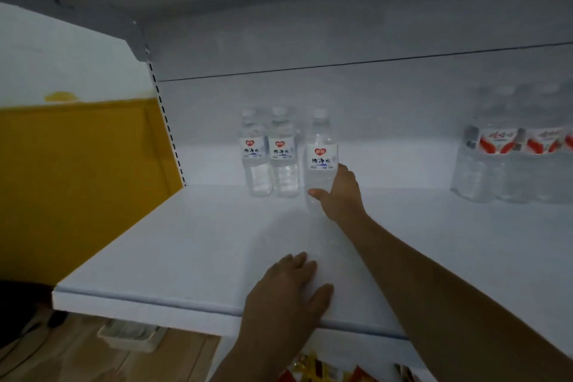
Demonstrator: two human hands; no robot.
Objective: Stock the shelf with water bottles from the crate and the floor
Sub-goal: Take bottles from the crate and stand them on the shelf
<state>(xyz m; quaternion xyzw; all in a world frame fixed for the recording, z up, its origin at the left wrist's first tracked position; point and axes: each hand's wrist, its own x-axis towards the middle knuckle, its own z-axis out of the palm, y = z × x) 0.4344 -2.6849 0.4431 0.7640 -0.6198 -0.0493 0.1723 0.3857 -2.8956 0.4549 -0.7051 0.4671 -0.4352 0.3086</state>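
On the white shelf (186,242), two clear white-labelled bottles (269,153) stand upright. The left hand (286,291) lies flat, fingers relaxed, near the front edge. The right hand (339,191) grips a third bottle (321,158) beside them, covering its base. Red-labelled packs (514,161) blur at right.

This looks like a small shop or its stockroom. A white metal display shelf (192,245) of the retail kind has a slotted upright (166,124) at its left for adjustable brackets and another shelf board above. Identical labelled water bottles (268,153) stand in a row near the back panel, and a shrink-wrapped multipack of bottles (511,161) sits to the right. Brightly coloured packaged goods (313,366) show on the level below.
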